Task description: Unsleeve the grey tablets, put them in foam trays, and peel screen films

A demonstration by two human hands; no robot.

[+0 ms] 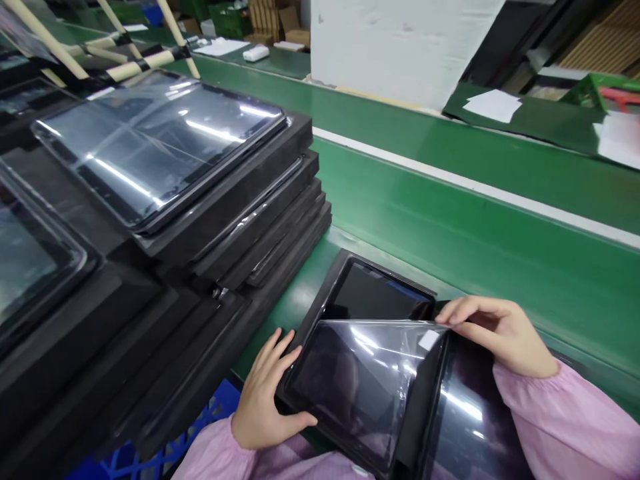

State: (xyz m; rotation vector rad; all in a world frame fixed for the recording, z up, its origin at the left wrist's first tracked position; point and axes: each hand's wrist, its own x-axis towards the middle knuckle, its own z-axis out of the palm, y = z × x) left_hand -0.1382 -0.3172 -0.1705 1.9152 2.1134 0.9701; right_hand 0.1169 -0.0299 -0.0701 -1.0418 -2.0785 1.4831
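A tablet [383, 293] with a dark screen lies in a black foam tray [330, 283] in front of me. Clear protective film [373, 353] is peeled back from its far part and folded toward me over the near part. My right hand [505, 333] pinches the film's corner, close to a small white label [429, 340]. Along the tablet's left edge rests my left hand [267, 393], its fingers spread and thumb on the near side. A second dark-screened panel [470, 400] lies just to the right, under my right forearm.
Black foam trays [270, 207] are stacked at left, with a film-covered tablet [160, 140] on top. A blue plastic crate [220, 407] sits below them. Beyond runs a green conveyor belt [450, 207] with a white line. Papers [493, 105] and a white board [400, 47] stand farther back.
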